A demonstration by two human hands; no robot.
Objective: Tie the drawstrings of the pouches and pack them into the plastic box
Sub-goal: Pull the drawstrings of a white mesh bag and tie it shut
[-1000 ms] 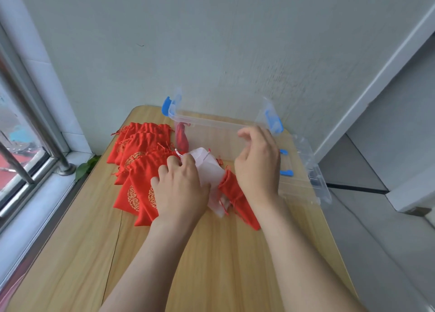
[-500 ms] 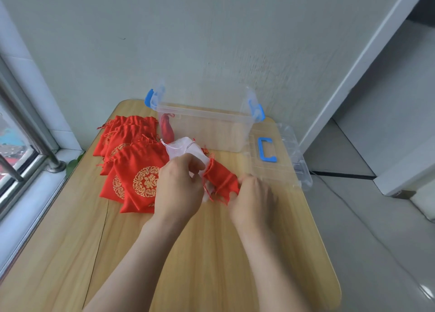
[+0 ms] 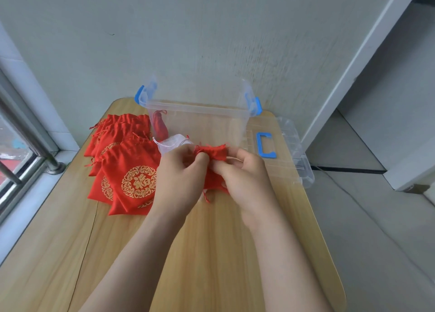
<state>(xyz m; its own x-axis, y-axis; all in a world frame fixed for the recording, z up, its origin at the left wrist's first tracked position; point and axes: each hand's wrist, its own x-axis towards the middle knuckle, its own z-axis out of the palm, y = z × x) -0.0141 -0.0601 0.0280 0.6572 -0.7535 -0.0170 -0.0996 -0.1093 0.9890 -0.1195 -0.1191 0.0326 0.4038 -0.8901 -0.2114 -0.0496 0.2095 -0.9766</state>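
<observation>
Red pouch (image 3: pixel 213 152) held in both hands just above the counter (image 3: pixel 211 252), in front of the plastic box (image 3: pixel 195 107).

Head view: the left hand (image 3: pixel 181 177) pinches the gathered mouth of the pouch at its left end, fingers curled; the right hand (image 3: pixel 244 177) curls round the right end, with the body of the pouch bunched beneath. The clear box stands open at the far edge of the counter, a single packed pouch (image 3: pixel 160 125) upright at its left end. A sheer white pouch (image 3: pixel 171 143) lies just behind the left hand. A stack of red pouches (image 3: pixel 131 170) with gold emblems lies to the left, the clear lid (image 3: pixel 292 151) with its blue handle (image 3: pixel 264 144) to the right of the box.
</observation>
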